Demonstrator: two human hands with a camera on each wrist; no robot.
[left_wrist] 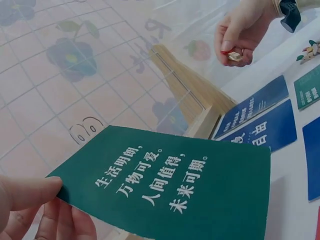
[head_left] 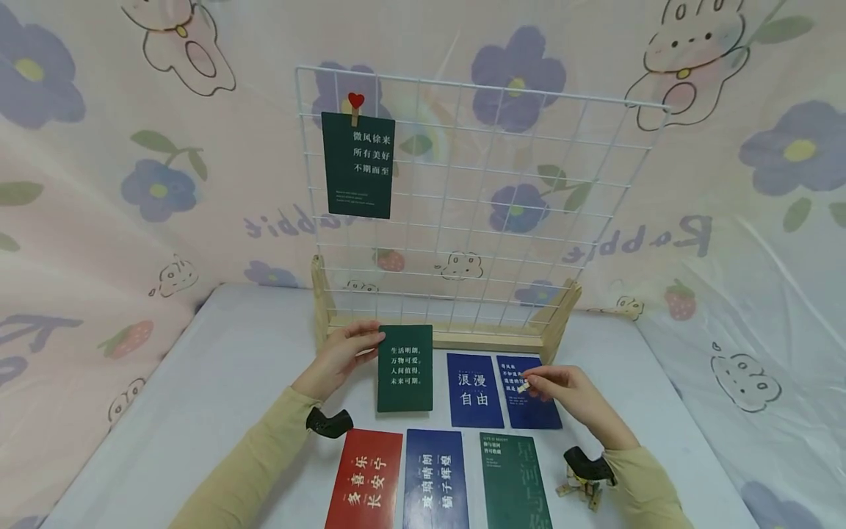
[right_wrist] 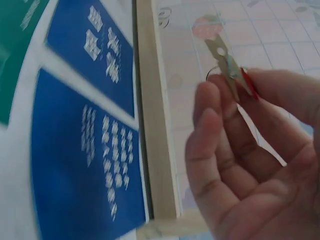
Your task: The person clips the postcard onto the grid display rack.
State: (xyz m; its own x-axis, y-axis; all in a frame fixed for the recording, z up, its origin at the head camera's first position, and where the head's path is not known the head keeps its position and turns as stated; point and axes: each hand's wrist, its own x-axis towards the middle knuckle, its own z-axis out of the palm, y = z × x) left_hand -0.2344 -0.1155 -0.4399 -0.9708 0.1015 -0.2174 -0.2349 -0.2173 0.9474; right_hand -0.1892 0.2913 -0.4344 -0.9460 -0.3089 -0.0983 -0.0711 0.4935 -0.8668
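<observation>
My left hand (head_left: 349, 345) pinches a dark green card (head_left: 405, 382) by its upper left edge, thumb on the printed face. White characters run across that card (left_wrist: 165, 175) in the left wrist view. Between thumb and fingertips my right hand (head_left: 568, 393) holds a small wooden clothespin (right_wrist: 226, 65) with a red piece on one leg. That hand is over a blue card (head_left: 538, 411) lying on the table. Behind both hands stands a white wire grid (head_left: 463, 198) in a wooden base (head_left: 449, 339). Another green card (head_left: 359, 191) hangs at its upper left from a red heart clothespin (head_left: 355, 103).
A second blue card (head_left: 476, 400) lies beside the first. Nearer the front are a red card (head_left: 370, 470), a long blue card (head_left: 435, 477) and a green card (head_left: 515, 477). Several clothespins (head_left: 588, 494) are heaped by the right wrist. A patterned curtain (head_left: 727, 184) hangs behind.
</observation>
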